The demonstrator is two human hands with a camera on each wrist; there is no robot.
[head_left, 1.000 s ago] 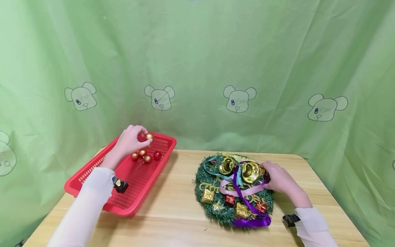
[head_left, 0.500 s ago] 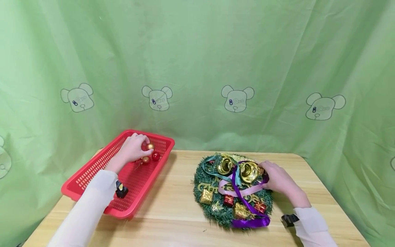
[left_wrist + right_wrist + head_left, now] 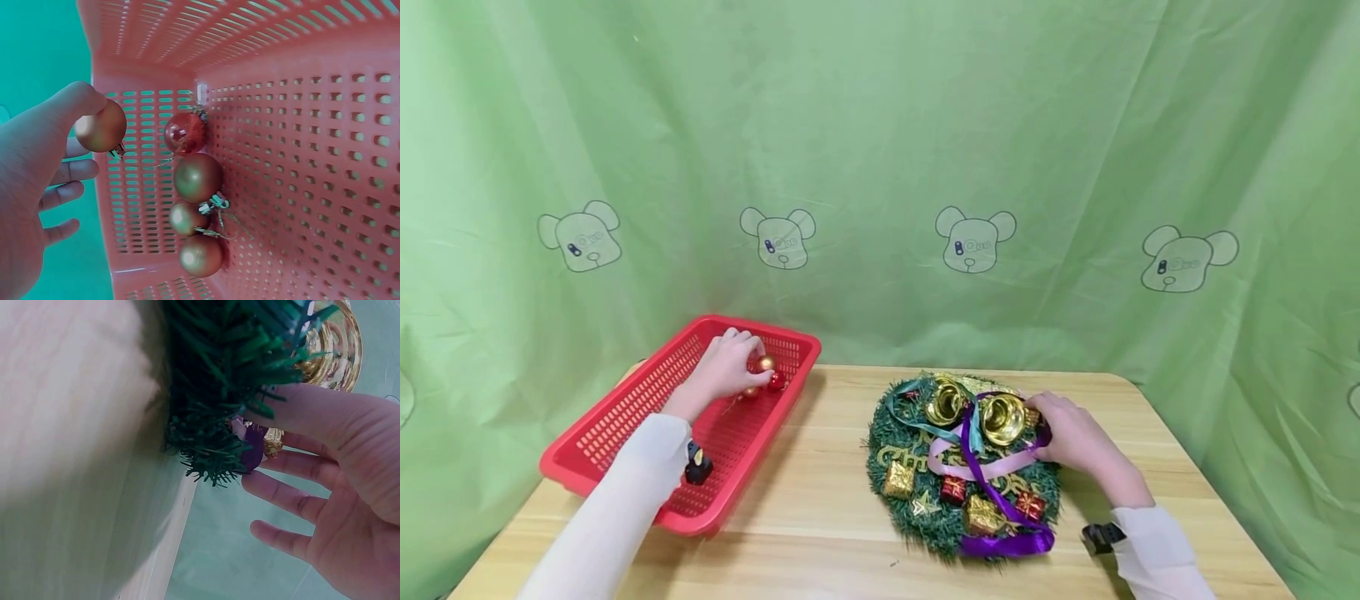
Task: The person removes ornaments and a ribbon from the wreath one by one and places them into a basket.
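My left hand (image 3: 724, 367) is inside the far end of the red plastic basket (image 3: 730, 487), pinching a gold Christmas ball (image 3: 102, 130) between thumb and fingers. Below that ball, in the left wrist view, lie a shiny red ball (image 3: 182, 132) and several gold balls (image 3: 199, 177) with small caps and strings. The right hand (image 3: 1078, 433) grips the right edge of a green Christmas wreath (image 3: 891, 433), its thumb against the needles and fingers beside the purple ribbon (image 3: 252, 449). Two gold bells (image 3: 1002, 419) sit at the wreath's top.
Both basket and wreath rest on a light wooden table (image 3: 820, 500). Gold and red gift boxes (image 3: 899, 478) and a pink ribbon (image 3: 947, 460) decorate the wreath. A green curtain (image 3: 880, 150) with bear-head drawings hangs behind the table.
The left hand has lowered the gold ball deeper into the basket, close to the other balls. The right hand stays at the wreath's edge. The view has shifted slightly.
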